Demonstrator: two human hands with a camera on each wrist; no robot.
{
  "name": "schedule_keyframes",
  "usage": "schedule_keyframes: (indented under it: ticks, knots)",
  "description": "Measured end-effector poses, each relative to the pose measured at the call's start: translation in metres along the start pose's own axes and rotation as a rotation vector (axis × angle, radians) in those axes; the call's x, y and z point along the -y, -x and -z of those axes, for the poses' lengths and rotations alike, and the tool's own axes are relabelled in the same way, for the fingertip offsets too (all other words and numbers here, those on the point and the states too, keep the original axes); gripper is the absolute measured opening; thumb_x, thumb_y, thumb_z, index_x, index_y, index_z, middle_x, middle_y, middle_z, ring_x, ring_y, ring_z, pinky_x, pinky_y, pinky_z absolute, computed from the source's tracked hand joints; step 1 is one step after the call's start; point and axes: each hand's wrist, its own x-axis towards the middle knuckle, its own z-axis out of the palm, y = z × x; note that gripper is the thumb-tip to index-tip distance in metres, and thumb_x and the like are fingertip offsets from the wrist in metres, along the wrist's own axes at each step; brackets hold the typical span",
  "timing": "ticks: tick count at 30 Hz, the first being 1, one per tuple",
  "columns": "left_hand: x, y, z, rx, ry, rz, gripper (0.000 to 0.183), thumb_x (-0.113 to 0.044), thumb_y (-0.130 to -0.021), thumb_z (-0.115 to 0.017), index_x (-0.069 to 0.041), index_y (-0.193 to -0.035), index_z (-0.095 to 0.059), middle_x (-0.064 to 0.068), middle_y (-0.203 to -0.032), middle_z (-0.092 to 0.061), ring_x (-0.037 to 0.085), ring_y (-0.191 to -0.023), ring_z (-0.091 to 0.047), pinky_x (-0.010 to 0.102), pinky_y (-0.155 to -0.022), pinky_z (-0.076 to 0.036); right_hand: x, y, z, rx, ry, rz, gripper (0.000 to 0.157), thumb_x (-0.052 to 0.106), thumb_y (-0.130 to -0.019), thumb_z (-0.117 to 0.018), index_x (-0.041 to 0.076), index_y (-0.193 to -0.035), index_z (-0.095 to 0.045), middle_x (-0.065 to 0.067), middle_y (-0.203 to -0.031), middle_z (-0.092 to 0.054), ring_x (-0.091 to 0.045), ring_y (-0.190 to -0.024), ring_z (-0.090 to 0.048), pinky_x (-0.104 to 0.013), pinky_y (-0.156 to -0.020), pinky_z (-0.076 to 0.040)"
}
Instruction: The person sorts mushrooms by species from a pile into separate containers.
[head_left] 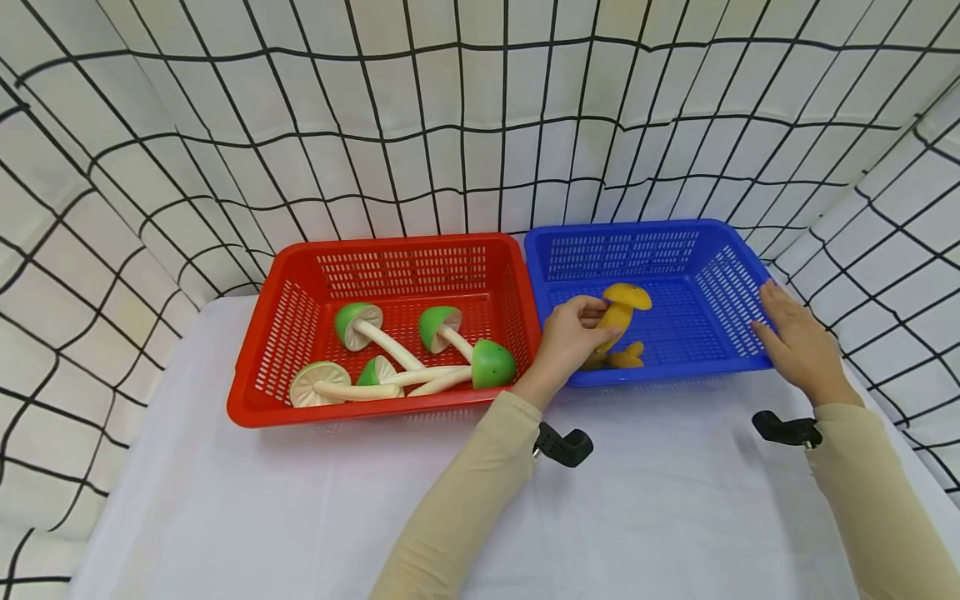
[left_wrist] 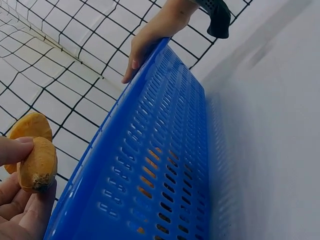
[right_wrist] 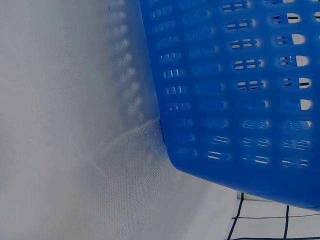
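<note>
My left hand point(head_left: 567, 340) pinches a yellow mushroom point(head_left: 618, 318) by its stem, cap upward, over the left part of the blue basket point(head_left: 667, 372). In the left wrist view, thumb and fingers close around the stem point(left_wrist: 37, 162), whose brown end faces the camera. Smaller yellow mushroom pieces point(head_left: 627, 356) lie below in the basket, partly hidden by that hand. My right hand point(head_left: 805, 342) rests on the blue basket's right rim, its fingers fairly straight. The right wrist view shows only the basket's outer wall point(right_wrist: 210, 110), not the hand.
A red basket point(head_left: 255, 367) stands against the blue one on the left, holding several green-capped mushrooms point(head_left: 492, 364) with white stems. Both sit on a white cloth-covered table point(head_left: 660, 500). A black wire grid point(head_left: 502, 129) backed by white fabric surrounds the table's back and sides.
</note>
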Motion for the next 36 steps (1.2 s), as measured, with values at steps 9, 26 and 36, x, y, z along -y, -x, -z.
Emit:
schedule_keyframes:
  ticks: [9,26,36]
  knots:
    - [-0.005,-0.002,-0.006,-0.008,-0.170,-0.037,0.033,-0.008,-0.084,-0.071,-0.001,-0.114,-0.062,0.008,-0.107,-0.066,0.018,-0.098,-0.063,0.021,-0.078,-0.052,-0.001,-0.001,0.000,0.038,0.011,0.010,0.061,0.032,-0.101,-0.028,-0.005,-0.147,-0.011,-0.024,-0.153,-0.010,-0.037,-0.142,-0.007,-0.055,-0.112,-0.009]
    - [0.000,-0.002,-0.018,-0.008,-0.728,-0.199,0.013,-0.010,-0.091,-0.062,-0.002,-0.099,-0.066,0.006,-0.085,-0.063,0.016,-0.075,-0.058,0.022,-0.064,-0.048,-0.002,0.000,-0.001,0.032,0.011,0.004,0.062,0.033,-0.101,-0.028,-0.005,-0.147,-0.012,-0.025,-0.152,-0.011,-0.035,-0.142,-0.005,-0.051,-0.113,-0.008]
    - [0.002,-0.002,-0.025,0.040,-0.939,-0.175,0.012,-0.006,-0.085,-0.067,-0.013,-0.092,-0.075,0.000,-0.090,-0.070,0.016,-0.077,-0.064,0.023,-0.063,-0.052,0.000,0.000,0.000,0.031,0.007,0.006,0.062,0.033,-0.101,-0.028,-0.007,-0.147,-0.013,-0.026,-0.152,-0.011,-0.035,-0.142,-0.005,-0.051,-0.113,-0.008]
